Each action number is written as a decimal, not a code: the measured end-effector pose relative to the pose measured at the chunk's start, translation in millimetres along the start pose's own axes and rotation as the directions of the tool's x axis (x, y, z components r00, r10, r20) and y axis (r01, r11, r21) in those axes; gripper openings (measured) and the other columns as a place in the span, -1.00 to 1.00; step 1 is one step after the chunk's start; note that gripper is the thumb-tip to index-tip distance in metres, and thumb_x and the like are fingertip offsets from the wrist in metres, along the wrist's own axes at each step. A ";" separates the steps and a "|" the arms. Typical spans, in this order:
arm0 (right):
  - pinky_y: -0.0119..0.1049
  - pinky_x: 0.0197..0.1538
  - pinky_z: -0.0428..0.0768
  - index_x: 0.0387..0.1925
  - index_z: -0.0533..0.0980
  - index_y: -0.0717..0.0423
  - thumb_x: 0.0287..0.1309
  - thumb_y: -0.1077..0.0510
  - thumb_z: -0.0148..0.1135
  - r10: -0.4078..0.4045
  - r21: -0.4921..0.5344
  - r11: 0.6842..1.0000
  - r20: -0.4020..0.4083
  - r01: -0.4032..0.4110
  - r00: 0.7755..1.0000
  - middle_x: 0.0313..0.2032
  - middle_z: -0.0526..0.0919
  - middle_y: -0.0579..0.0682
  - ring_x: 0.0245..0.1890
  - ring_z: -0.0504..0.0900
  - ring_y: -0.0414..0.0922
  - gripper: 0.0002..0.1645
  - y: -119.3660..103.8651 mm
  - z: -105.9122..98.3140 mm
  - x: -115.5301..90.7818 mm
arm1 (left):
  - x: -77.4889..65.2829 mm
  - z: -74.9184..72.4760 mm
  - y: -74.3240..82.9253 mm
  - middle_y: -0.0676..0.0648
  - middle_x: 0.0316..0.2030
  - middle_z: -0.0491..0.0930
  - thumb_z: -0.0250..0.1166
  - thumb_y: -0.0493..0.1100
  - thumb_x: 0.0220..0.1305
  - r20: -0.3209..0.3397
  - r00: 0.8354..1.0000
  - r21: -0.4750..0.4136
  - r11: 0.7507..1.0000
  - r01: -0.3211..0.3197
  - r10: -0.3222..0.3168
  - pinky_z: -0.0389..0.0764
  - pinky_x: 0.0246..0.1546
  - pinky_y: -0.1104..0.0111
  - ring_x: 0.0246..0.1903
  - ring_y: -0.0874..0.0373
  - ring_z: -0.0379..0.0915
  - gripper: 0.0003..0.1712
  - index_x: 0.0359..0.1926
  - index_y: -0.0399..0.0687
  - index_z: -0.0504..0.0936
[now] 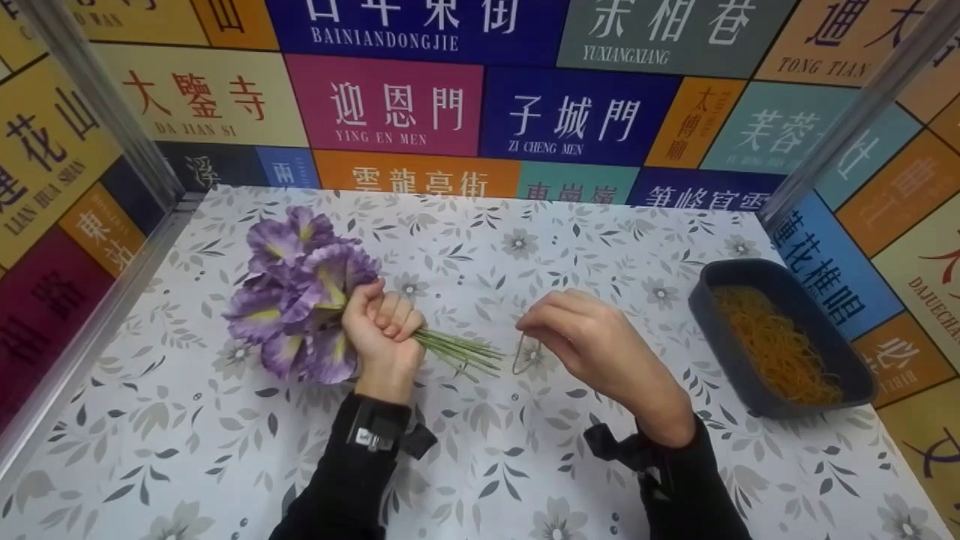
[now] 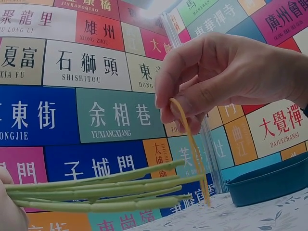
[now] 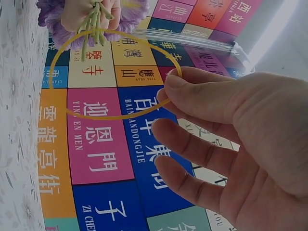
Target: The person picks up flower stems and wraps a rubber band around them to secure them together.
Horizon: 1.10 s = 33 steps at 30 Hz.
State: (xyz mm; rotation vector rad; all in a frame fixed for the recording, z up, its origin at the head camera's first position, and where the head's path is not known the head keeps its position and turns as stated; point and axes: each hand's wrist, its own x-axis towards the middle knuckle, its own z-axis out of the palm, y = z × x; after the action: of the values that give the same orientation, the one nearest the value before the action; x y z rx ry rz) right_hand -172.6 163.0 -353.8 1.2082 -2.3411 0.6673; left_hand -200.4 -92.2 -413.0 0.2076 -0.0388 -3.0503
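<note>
judged step: offering an elastic band [image 3: 110, 118] up to a bunch of purple flowers [image 1: 300, 296], apparently ahead of binding.

at the left hand [image 1: 385, 330]: fingers curled firmly round the green stems [image 1: 461, 352], just below the blooms, loose ends pointing towards the right hand [image 1: 600, 337]. at the right hand: elastic band pinched at one edge between thumb and fingertips, loop hanging slack just beyond the stem ends, over the worktop [image 1: 465, 480]. not yet around any stem; contact with the nearest tip impossible to confirm. farther right: a dark bin [image 1: 724, 352] with more bands [image 1: 780, 349] inside.

next move, as judged: widen the loop, probably with both thumb and fingers of the right hand, pass over all stem ends together, then draw back towards the left hand. hold the bunch steady meanwhile. take care with the fanned, uneven ends: likely to snag or to leave one stem outside. if loose after one pass, probably twist and loop again.
</note>
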 end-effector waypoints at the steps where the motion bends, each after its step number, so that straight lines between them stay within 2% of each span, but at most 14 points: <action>1: -0.38 -0.04 0.66 -0.21 0.69 0.00 0.23 0.23 0.33 -0.002 -0.001 1.000 0.000 0.002 1.000 -0.22 0.72 -0.15 -0.15 0.68 -0.22 -0.88 -0.5 0.7 0.2 | 0.0 0.1 -0.2 0.11 -0.95 0.14 -0.09 -0.26 0.30 0.000 1.000 0.000 1.000 0.000 0.000 -0.10 -0.88 0.54 -0.85 0.34 -0.20 -0.47 -0.84 0.05 0.16; 8: -0.37 -0.08 0.68 -0.23 0.68 0.00 0.22 0.25 0.34 -0.034 -0.043 0.999 -0.009 0.033 0.999 -0.24 0.72 -0.15 -0.19 0.68 -0.21 -0.88 -3.9 10.4 2.4 | -1.8 1.0 -5.7 0.12 -0.95 0.14 -0.11 -0.26 0.31 0.011 1.000 0.017 1.000 0.022 -0.022 -0.10 -0.88 0.54 -0.84 0.34 -0.21 -0.45 -0.86 0.06 0.17; 12: -0.38 -0.05 0.67 -0.23 0.68 -0.03 0.27 0.22 0.30 -0.022 -0.074 0.997 0.005 0.023 1.000 -0.24 0.71 -0.18 -0.18 0.67 -0.23 -0.89 -7.0 14.4 4.0 | -3.3 0.8 -8.7 0.12 -0.94 0.14 -0.10 -0.26 0.30 0.013 0.999 0.029 0.999 0.037 -0.037 -0.10 -0.89 0.53 -0.84 0.34 -0.21 -0.46 -0.86 0.06 0.18; 17: -0.36 -0.03 0.68 -0.22 0.69 -0.03 0.26 0.24 0.29 -0.030 -0.062 0.998 0.003 0.030 1.000 -0.22 0.71 -0.16 -0.16 0.67 -0.21 -0.87 -8.5 13.9 3.6 | -3.6 -0.3 -8.9 0.11 -0.94 0.15 -0.09 -0.26 0.30 0.008 0.998 0.028 0.998 0.058 -0.058 -0.11 -0.88 0.53 -0.85 0.34 -0.20 -0.46 -0.86 0.05 0.18; 25: -0.34 0.00 0.66 -0.21 0.70 -0.02 0.24 0.28 0.29 -0.047 -0.038 0.998 0.007 0.047 0.999 -0.19 0.71 -0.15 -0.12 0.65 -0.19 -0.84 -7.6 5.6 1.5 | -1.4 -2.0 -7.7 0.12 -0.94 0.14 -0.10 -0.26 0.31 0.005 0.999 0.029 0.998 0.047 -0.048 -0.11 -0.88 0.53 -0.85 0.34 -0.19 -0.46 -0.85 0.05 0.18; 33: -0.33 -0.03 0.67 -0.22 0.69 -0.02 0.25 0.28 0.28 -0.053 -0.060 0.997 0.004 0.053 0.999 -0.20 0.72 -0.15 -0.15 0.66 -0.17 -0.84 -7.4 8.8 1.8 | -3.3 -2.0 -10.2 0.12 -0.94 0.15 -0.10 -0.26 0.32 -0.018 0.999 0.069 0.997 0.041 -0.040 -0.05 -0.91 0.53 -0.89 0.33 -0.13 -0.44 -0.86 0.06 0.17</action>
State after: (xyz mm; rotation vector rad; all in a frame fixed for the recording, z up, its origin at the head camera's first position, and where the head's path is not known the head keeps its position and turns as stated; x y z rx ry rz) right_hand -168.6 152.9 -358.2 1.2404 -2.3057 0.5742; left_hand -197.6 -81.8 -414.8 0.2409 -0.1420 -3.0899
